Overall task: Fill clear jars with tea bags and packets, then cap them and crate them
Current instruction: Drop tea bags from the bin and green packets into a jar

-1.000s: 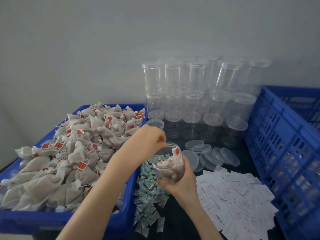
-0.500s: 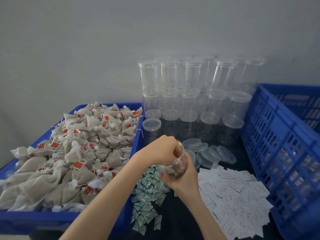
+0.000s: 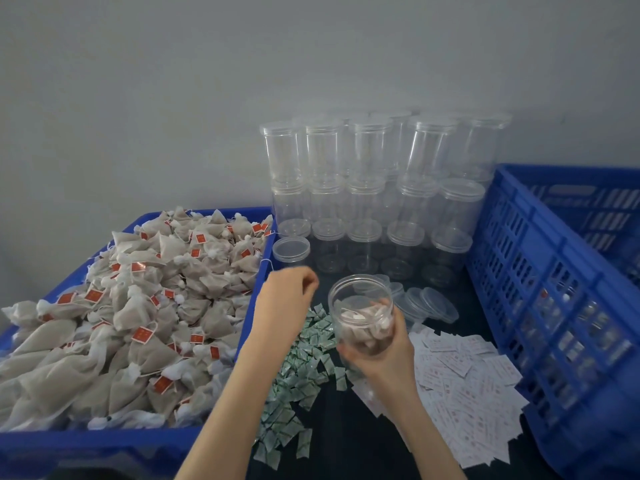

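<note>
Right hand [image 3: 377,344] grips the uncapped jar [image 3: 362,315], tilted toward twelve o'clock; left hand [image 3: 289,292] loosely curled, empty; bags could spill.

A small packing workshop: a blue bin [image 3: 252,327] heaped with tea bags [image 3: 138,306], stacked clear jars [image 3: 367,188] (lidded, empty) and a blue crate [image 3: 554,306] crowd the dark worktop [image 3: 353,445].
</note>
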